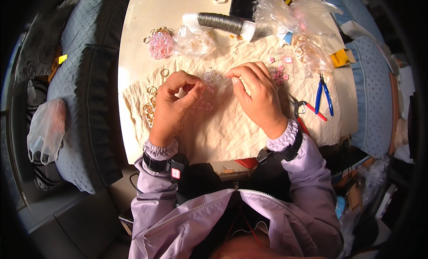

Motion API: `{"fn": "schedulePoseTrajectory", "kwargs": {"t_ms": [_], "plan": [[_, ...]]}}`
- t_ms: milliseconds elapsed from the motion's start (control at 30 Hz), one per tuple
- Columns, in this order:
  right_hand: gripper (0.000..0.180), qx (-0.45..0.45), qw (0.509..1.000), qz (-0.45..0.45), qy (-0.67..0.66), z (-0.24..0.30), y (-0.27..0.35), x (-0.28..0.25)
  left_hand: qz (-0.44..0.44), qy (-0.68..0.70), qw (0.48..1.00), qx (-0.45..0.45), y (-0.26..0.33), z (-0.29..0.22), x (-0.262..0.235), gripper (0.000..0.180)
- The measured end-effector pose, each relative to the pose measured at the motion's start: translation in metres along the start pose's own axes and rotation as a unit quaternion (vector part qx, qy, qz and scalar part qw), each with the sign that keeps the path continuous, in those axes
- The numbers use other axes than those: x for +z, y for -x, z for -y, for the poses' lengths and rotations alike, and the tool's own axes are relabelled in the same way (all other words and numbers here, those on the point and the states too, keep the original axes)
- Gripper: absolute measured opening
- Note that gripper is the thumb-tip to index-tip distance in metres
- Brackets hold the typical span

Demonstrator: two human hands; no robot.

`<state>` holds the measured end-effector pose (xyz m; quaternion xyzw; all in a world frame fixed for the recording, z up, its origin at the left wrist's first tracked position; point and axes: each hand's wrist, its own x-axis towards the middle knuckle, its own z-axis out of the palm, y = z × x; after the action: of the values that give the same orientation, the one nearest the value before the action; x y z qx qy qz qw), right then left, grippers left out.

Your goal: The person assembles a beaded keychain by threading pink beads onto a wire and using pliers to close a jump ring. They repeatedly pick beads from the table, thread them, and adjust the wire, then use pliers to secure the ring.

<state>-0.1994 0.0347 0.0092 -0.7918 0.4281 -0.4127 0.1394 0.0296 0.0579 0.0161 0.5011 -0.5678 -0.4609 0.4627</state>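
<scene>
My left hand point(174, 102) hovers over a cream cloth point(232, 129) on the table, thumb and forefinger pinched together on something too small to make out. My right hand point(256, 95) is beside it, fingers curled and pinched near the left fingertips. Between and under both hands lie small clear pink beads point(208, 90) on the cloth. Thin gold rings point(150, 106) lie just left of my left hand. Small pink flower beads point(279, 74) sit right of my right hand.
A spool of dark wire point(220, 22) and clear plastic bags point(285, 14) lie at the table's far side. A pink beaded ball point(160, 45) sits far left. Blue-handled pliers point(324, 95) and red-handled pliers point(304, 111) rest at right. Cushioned seats flank the table.
</scene>
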Motion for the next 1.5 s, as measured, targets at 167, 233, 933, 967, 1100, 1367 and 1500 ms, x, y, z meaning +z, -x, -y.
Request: {"fn": "schedulePoseTrajectory", "kwargs": {"t_ms": [167, 233, 933, 967, 1100, 1367, 1500], "plan": [[0.015, -0.018, 0.995, -0.005, -0.095, 0.003, -0.002, -0.001, 0.018, -0.051, 0.997, 0.055, -0.002, 0.000, -0.003, 0.007], [0.014, -0.023, 0.994, 0.013, -0.106, 0.003, -0.002, 0.000, 0.040, -0.096, 0.990, 0.101, -0.003, 0.001, -0.003, 0.008], [0.021, 0.036, 0.997, 0.038, 0.051, -0.006, 0.002, 0.008, -0.006, -0.168, 0.985, 0.046, -0.009, 0.019, 0.009, 0.017], [0.021, 0.037, 0.997, 0.038, 0.053, -0.006, 0.002, 0.009, 0.004, -0.180, 0.983, 0.046, -0.009, 0.018, 0.010, 0.018], [0.019, 0.031, 0.997, 0.038, 0.062, -0.006, 0.002, 0.010, 0.023, -0.209, 0.976, 0.049, -0.009, 0.015, 0.010, 0.019], [0.017, 0.020, 0.995, 0.036, 0.086, -0.007, 0.001, 0.011, 0.025, -0.239, 0.969, 0.053, -0.011, 0.019, 0.010, 0.020], [0.022, 0.023, 0.996, 0.025, 0.083, -0.007, 0.001, 0.013, 0.024, -0.217, 0.975, 0.051, -0.013, 0.021, 0.012, 0.020]]}}
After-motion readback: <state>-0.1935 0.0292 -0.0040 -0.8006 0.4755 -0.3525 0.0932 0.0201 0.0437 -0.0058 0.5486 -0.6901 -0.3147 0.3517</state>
